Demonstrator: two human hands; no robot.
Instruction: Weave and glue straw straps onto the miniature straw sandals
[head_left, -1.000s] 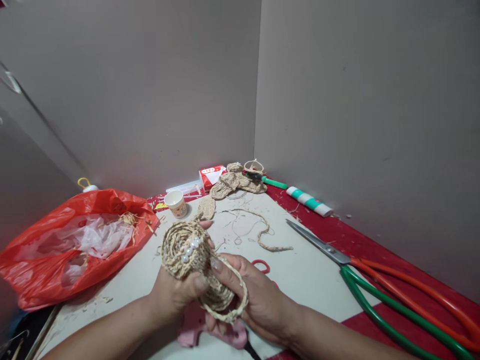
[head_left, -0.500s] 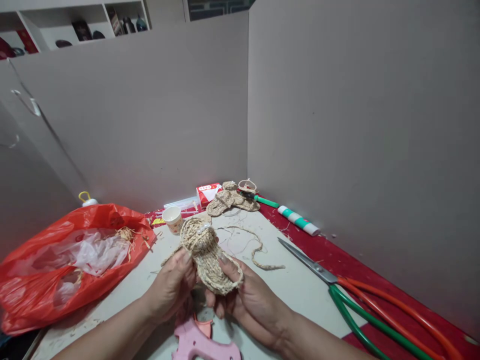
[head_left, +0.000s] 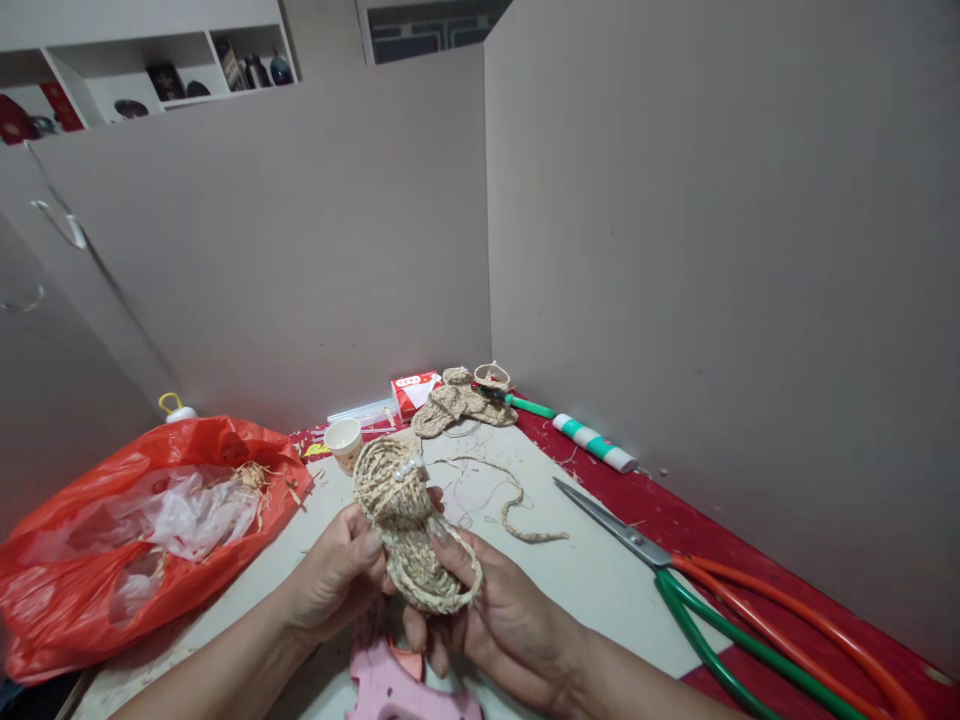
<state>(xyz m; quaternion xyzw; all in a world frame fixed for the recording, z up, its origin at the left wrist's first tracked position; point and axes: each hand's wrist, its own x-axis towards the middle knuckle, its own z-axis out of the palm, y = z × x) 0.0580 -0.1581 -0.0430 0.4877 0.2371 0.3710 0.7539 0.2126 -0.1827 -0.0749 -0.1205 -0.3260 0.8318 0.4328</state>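
A small slipper of braided straw (head_left: 420,545), with white beads on its strap, is held up above the board between both hands. My left hand (head_left: 341,565) pinches its left edge between thumb and fingers. Around its right edge and heel, my right hand (head_left: 495,610) is closed, thumb on top and fingers beneath. A loop of the braid stands away from the sole near my right thumb. Beneath the hands lies a pink plastic tool (head_left: 409,690), partly hidden. On the pale board (head_left: 592,590), a loose braided cord (head_left: 517,510) curves behind the slipper.
A red plastic bag (head_left: 247,440) lies at the left. Large scissors (head_left: 652,550) with orange and green handles are at the right. Behind stand a paper cup (head_left: 344,443), a red box (head_left: 412,392), more straw slippers (head_left: 442,408), a green-handled tool (head_left: 529,405) and a striped roll (head_left: 594,443).
The slipper has tilted, showing more of its toe and beads, and sits slightly further left. My left thumb has moved a little lower along its edge. The camera view has shifted slightly.
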